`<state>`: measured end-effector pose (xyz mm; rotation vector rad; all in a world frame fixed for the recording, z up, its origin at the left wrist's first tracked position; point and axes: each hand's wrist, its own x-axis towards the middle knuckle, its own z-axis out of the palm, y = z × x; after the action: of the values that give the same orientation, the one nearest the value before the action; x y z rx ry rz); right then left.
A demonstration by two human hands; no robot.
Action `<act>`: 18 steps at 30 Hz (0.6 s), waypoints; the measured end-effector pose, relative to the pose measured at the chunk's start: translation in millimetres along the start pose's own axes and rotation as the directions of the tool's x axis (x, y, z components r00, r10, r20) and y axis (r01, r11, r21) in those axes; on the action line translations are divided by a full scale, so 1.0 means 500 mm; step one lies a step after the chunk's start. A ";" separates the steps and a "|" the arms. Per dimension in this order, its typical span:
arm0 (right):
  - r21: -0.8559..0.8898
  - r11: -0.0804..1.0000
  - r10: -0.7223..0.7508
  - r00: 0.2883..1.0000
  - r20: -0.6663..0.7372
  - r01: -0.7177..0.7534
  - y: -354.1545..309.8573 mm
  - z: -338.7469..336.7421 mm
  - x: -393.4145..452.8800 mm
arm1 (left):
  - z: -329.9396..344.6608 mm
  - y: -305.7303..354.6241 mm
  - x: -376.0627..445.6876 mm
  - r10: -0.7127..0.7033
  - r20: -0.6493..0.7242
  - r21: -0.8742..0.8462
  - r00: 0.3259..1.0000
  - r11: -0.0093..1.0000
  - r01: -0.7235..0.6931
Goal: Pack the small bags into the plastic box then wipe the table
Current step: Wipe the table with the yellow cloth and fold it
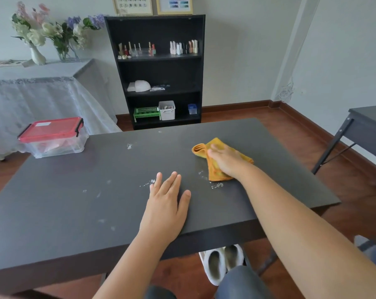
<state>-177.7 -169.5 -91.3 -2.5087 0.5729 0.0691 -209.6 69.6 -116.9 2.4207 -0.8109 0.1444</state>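
Two hands are on the dark table (74, 212). The left hand (167, 199) lies flat, palm down, fingers straight and together, thumb spread, holding nothing. The right hand (226, 162) presses flat on an orange cloth (215, 173), fingers extended over it rather than curled around it; the cloth is crumpled, with a folded edge sticking out past the fingertips toward the far side. White specks (216, 185) lie just beside the cloth's near edge, more beside the left fingertips, and fainter smears spread over the left part of the table. The box (53, 139), clear plastic with a red lid closed and black latches, stands at the far left corner, well apart from both hands, pinkish contents showing through its wall.
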 end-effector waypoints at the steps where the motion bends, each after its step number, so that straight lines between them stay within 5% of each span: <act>1: -0.036 0.998 -0.056 0.997 0.057 0.058 -0.023 0.016 -0.009 | -0.001 -0.002 -0.002 -0.007 -0.002 -0.006 1.000 1.000 0.007; 4: -0.228 0.940 -0.217 0.961 0.173 0.254 -0.056 0.059 -0.052 | -0.002 -0.003 -0.004 -0.022 -0.025 -0.058 0.999 0.998 0.021; 9: -0.325 0.894 -0.307 0.950 0.052 0.307 -0.009 0.099 -0.149 | -0.003 -0.004 -0.004 -0.034 -0.030 -0.102 0.999 0.994 0.031; 18: -0.338 0.941 -0.042 0.994 -0.101 0.006 0.215 -0.027 -0.206 | 0.005 -0.009 -0.005 0.001 0.024 0.069 1.000 0.998 -0.003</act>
<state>-316.6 -217.7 -117.6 -2.8670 0.6174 0.0248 -209.1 72.2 -122.0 2.4905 -0.8321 0.1464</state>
